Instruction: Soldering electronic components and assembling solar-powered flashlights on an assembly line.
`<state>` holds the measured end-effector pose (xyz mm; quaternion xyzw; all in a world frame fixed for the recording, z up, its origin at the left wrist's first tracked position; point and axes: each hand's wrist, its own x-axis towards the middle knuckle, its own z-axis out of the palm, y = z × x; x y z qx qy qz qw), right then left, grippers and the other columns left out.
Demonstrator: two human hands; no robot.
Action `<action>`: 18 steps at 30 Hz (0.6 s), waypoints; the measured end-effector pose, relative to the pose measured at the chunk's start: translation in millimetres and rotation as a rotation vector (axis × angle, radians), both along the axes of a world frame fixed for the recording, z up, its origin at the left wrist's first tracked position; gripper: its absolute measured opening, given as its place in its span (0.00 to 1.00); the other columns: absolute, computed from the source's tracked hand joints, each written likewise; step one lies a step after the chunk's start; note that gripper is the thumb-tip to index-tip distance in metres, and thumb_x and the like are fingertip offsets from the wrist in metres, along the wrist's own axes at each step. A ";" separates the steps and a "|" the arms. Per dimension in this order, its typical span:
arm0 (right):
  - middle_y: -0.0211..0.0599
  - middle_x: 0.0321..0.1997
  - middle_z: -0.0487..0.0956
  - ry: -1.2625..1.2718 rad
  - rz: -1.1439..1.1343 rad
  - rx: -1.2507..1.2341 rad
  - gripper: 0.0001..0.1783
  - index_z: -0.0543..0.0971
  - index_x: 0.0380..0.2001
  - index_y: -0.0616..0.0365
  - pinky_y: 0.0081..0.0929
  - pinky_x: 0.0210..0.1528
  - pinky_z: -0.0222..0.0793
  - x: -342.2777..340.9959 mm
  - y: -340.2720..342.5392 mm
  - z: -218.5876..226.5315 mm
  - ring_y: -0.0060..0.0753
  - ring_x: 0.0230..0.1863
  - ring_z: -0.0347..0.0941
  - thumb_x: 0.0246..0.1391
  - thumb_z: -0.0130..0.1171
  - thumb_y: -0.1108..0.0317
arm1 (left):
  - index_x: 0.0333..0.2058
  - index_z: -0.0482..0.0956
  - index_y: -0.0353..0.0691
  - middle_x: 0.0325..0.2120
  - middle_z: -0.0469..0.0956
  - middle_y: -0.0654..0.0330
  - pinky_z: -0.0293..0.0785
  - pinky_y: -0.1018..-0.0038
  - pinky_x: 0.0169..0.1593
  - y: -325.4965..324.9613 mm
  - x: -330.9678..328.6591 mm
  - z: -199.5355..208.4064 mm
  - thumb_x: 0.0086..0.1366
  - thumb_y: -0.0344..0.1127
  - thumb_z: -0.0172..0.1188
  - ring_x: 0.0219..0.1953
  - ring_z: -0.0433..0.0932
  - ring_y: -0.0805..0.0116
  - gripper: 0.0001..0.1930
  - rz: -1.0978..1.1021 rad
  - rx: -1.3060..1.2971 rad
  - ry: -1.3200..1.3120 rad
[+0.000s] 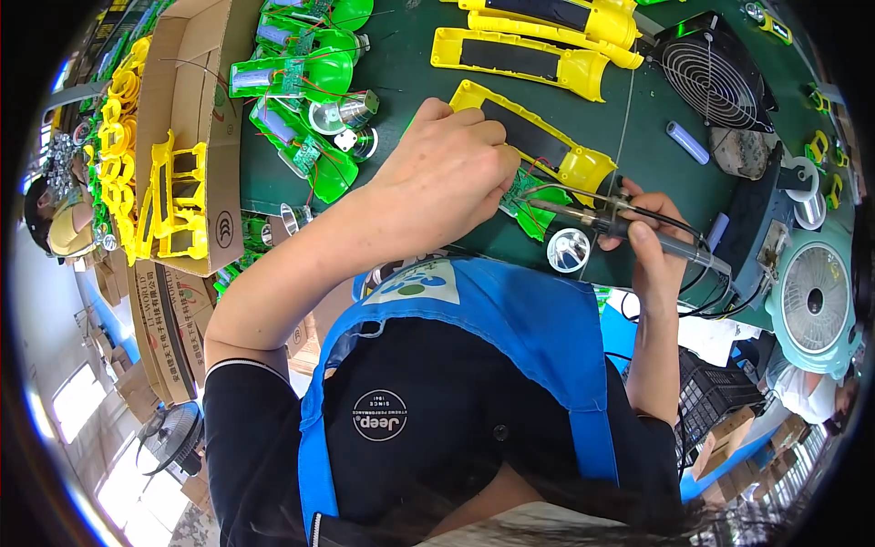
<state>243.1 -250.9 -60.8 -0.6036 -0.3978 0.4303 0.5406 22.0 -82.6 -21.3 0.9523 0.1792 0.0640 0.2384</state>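
My left hand (447, 173) is closed over a green plastic lamp shell half (533, 217); its fingertips and most of the shell are hidden under the hand. A small green circuit board (518, 190) shows beside the fingers. My right hand (649, 232) grips a soldering iron (679, 251) by its handle, with a thin curved tube running along it. The iron's tip points left and reaches the board; whether it touches cannot be made out. A shiny reflector cup (569, 250) lies just below the tip. Behind my hands lies a yellow shell half (547, 141) with a black inlay.
Green shells (314, 150) with batteries, boards and wires line the left of the green table. More yellow shells (519, 64) lie at the back. A cardboard box (196, 118) stands left. At right are a black fan (711, 73), a loose battery (687, 143) and a pale green fan (814, 296).
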 end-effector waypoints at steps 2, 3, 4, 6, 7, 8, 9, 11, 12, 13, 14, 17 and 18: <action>0.38 0.21 0.80 0.037 -0.039 0.025 0.15 0.72 0.36 0.63 0.44 0.71 0.46 -1.3 -0.5 0.1 0.26 0.28 0.78 0.52 0.59 0.62 | 0.23 0.75 0.41 0.25 0.71 0.62 0.63 0.66 0.43 -0.5 0.3 -0.5 0.49 0.27 0.61 0.34 0.72 0.62 0.04 0.002 -0.005 0.004; 0.38 0.20 0.80 0.070 -0.078 0.047 0.16 0.72 0.36 0.63 0.46 0.72 0.44 -1.7 -0.7 -0.4 0.26 0.28 0.78 0.52 0.58 0.60 | 0.23 0.75 0.41 0.25 0.71 0.62 0.63 0.66 0.43 -0.6 0.4 -0.8 0.49 0.27 0.61 0.34 0.72 0.62 0.04 0.002 -0.004 0.007; 0.39 0.21 0.80 0.079 -0.077 0.047 0.18 0.71 0.37 0.63 0.45 0.71 0.44 -0.7 -1.0 -1.1 0.27 0.28 0.77 0.53 0.58 0.59 | 0.23 0.75 0.41 0.25 0.71 0.62 0.63 0.66 0.43 -0.2 1.0 -0.2 0.49 0.27 0.61 0.34 0.72 0.62 0.04 0.002 -0.009 0.014; 0.39 0.21 0.80 0.090 -0.085 0.045 0.18 0.71 0.37 0.63 0.45 0.71 0.44 -1.0 0.7 -1.9 0.27 0.28 0.77 0.53 0.58 0.59 | 0.23 0.75 0.41 0.25 0.71 0.62 0.63 0.66 0.43 1.4 2.3 0.8 0.49 0.27 0.61 0.34 0.72 0.62 0.04 0.001 -0.014 0.024; 0.39 0.21 0.80 0.099 -0.092 0.042 0.18 0.71 0.37 0.63 0.45 0.71 0.44 -0.7 1.7 -2.5 0.27 0.29 0.77 0.53 0.58 0.58 | 0.23 0.75 0.41 0.25 0.71 0.62 0.63 0.66 0.43 2.7 3.1 0.8 0.48 0.27 0.61 0.34 0.72 0.62 0.04 -0.003 -0.016 0.029; 0.39 0.21 0.80 0.100 -0.094 0.042 0.18 0.71 0.37 0.63 0.45 0.71 0.44 0.5 2.8 -3.2 0.27 0.29 0.77 0.53 0.58 0.58 | 0.23 0.75 0.41 0.25 0.71 0.61 0.63 0.66 0.44 4.4 4.2 0.8 0.48 0.27 0.61 0.34 0.72 0.62 0.04 -0.006 -0.019 0.034; 0.39 0.21 0.80 0.099 -0.096 0.047 0.18 0.71 0.38 0.63 0.45 0.71 0.44 2.1 4.2 -4.0 0.28 0.29 0.77 0.54 0.58 0.58 | 0.23 0.75 0.41 0.25 0.71 0.61 0.63 0.66 0.44 6.6 5.7 0.8 0.48 0.27 0.61 0.34 0.72 0.62 0.04 -0.008 -0.018 0.035; 0.40 0.22 0.80 0.101 -0.096 0.057 0.18 0.71 0.38 0.63 0.44 0.71 0.44 2.0 5.7 -5.7 0.28 0.29 0.77 0.54 0.59 0.58 | 0.23 0.74 0.40 0.25 0.71 0.61 0.63 0.66 0.43 8.5 6.2 1.5 0.48 0.27 0.61 0.34 0.72 0.61 0.04 -0.003 -0.029 0.035; 0.41 0.23 0.80 0.148 -0.141 0.109 0.19 0.70 0.39 0.64 0.44 0.70 0.48 0.7 6.1 -5.7 0.30 0.29 0.77 0.55 0.58 0.58 | 0.23 0.74 0.40 0.25 0.71 0.60 0.64 0.66 0.43 9.2 6.4 3.0 0.48 0.27 0.61 0.34 0.72 0.61 0.04 -0.003 -0.028 0.030; 0.42 0.24 0.79 0.190 -0.193 0.162 0.19 0.70 0.39 0.64 0.43 0.68 0.53 0.1 4.3 -6.1 0.31 0.29 0.78 0.56 0.58 0.58 | 0.23 0.74 0.40 0.25 0.70 0.60 0.65 0.66 0.42 10.5 8.1 3.2 0.48 0.27 0.61 0.33 0.72 0.60 0.05 -0.011 -0.026 0.020; 0.46 0.28 0.79 0.210 -0.221 0.227 0.21 0.68 0.42 0.65 0.44 0.59 0.64 2.3 -0.5 -7.8 0.35 0.30 0.78 0.59 0.56 0.56 | 0.24 0.74 0.38 0.25 0.71 0.58 0.67 0.65 0.39 14.7 7.8 4.7 0.49 0.26 0.61 0.33 0.73 0.57 0.04 -0.056 -0.076 0.024; 0.51 0.35 0.79 -0.103 -0.317 0.456 0.26 0.61 0.48 0.61 0.42 0.51 0.72 -1.3 12.7 5.5 0.41 0.33 0.79 0.61 0.54 0.51 | 0.29 0.74 0.36 0.30 0.74 0.56 0.70 0.61 0.38 42.8 13.4 15.2 0.52 0.27 0.62 0.36 0.75 0.53 0.06 0.023 -0.350 -0.120; 0.52 0.36 0.78 -0.126 -0.285 0.480 0.25 0.61 0.48 0.60 0.41 0.51 0.71 -3.6 14.5 8.8 0.42 0.35 0.79 0.61 0.55 0.53 | 0.30 0.74 0.37 0.30 0.73 0.55 0.71 0.61 0.38 43.3 17.7 18.3 0.52 0.28 0.63 0.36 0.75 0.53 0.07 0.016 -0.205 -0.166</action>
